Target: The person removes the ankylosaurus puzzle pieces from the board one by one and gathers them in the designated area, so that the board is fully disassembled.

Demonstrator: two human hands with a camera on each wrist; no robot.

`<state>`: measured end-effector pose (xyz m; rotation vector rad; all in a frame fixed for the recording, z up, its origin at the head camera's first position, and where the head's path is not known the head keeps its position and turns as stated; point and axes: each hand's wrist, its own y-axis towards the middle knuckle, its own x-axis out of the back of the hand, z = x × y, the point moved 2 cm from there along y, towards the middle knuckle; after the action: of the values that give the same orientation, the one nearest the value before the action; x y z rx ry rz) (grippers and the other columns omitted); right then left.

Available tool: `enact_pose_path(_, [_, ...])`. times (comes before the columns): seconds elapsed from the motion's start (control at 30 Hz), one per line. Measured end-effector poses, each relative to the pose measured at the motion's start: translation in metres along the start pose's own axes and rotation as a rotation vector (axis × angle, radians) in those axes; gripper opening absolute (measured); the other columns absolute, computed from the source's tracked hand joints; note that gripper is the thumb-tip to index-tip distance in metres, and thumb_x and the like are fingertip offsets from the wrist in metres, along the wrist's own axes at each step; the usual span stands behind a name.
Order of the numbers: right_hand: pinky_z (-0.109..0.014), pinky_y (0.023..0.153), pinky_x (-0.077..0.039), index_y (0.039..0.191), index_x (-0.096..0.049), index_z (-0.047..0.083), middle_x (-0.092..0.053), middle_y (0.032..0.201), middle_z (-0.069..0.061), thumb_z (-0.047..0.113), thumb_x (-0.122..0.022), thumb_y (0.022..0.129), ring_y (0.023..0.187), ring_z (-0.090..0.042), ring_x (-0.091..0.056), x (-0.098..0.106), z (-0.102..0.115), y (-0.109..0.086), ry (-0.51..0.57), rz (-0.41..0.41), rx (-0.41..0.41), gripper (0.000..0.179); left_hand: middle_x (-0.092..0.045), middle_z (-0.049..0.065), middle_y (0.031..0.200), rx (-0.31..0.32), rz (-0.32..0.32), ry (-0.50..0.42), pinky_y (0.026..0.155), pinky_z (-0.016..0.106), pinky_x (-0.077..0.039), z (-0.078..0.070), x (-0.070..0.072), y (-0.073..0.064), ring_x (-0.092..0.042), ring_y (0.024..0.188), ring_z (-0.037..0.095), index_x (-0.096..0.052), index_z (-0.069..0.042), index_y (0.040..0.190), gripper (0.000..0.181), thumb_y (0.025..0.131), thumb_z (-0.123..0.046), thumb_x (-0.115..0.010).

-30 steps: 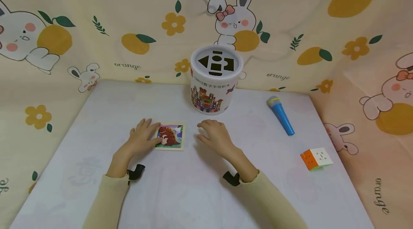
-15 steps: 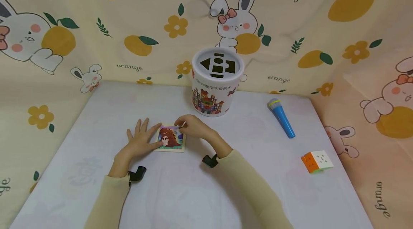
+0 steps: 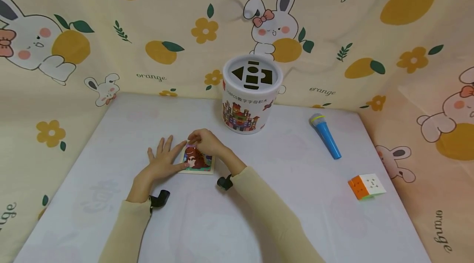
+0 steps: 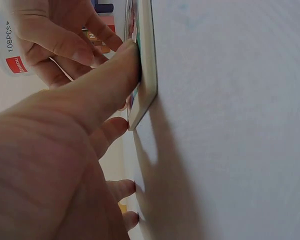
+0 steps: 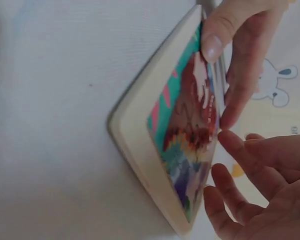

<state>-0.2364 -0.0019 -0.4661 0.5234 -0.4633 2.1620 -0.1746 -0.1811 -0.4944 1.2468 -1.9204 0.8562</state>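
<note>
A small square wooden puzzle with a brown dinosaur picture and a pale frame lies on the white table. At its left side rests my left hand, fingers spread, the thumb pressing the near left part and the index fingertip by the far left corner. My right hand reaches over the puzzle's far edge with loosely bent fingers. In the right wrist view, fingertips of the right hand are right at that edge, with the thumb apart. The left wrist view shows the left thumb on the puzzle's face.
Behind the puzzle stands a white block bucket with shape holes in its lid. To the right lie a blue toy microphone and a puzzle cube. A patterned cloth hangs along the table's back and sides.
My right hand has come left from beside the puzzle, over its far right corner, to its far edge. The left hand has stayed by the puzzle's left side.
</note>
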Motion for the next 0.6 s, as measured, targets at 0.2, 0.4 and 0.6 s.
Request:
enact_pose_path(0.2, [-0.028,0.088,-0.052,0.12,-0.065,-0.004,-0.07,0.112,-0.014,-0.011,-0.05,0.093,0.106,-0.024,-0.065,-0.003,-0.003,0.004,-0.061,-0.016,0.015,0.032,0.0,0.033,0.161,0.002,0.0,-0.008,0.098,0.081,0.014,0.001,0.0,0.0,0.01,0.144,0.057,-0.033,-0.012,0.155,0.078,0.093,-0.045,-0.067])
enact_pose_path(0.4, [-0.027,0.086,-0.049,0.117,-0.07,-0.001,-0.068,0.109,-0.011,-0.006,-0.055,0.092,0.095,-0.019,-0.059,-0.007,-0.006,0.009,-0.159,-0.019,-0.015,0.03,0.0,0.033,0.161,-0.001,0.0,-0.013,0.098,0.081,0.014,0.001,0.0,-0.001,0.01,0.144,0.056,-0.032,-0.013,0.156,0.078,0.093,-0.044,-0.066])
enact_pose_path(0.6, [-0.025,0.075,-0.045,0.118,-0.072,0.001,-0.068,0.105,-0.01,-0.005,-0.057,0.091,0.086,-0.016,-0.055,-0.009,-0.005,0.011,-0.209,-0.015,-0.038,0.032,-0.001,0.032,0.161,0.0,-0.002,-0.009,0.099,0.081,0.013,0.001,-0.001,0.0,0.009,0.145,0.056,-0.033,-0.013,0.155,0.078,0.093,-0.045,-0.066])
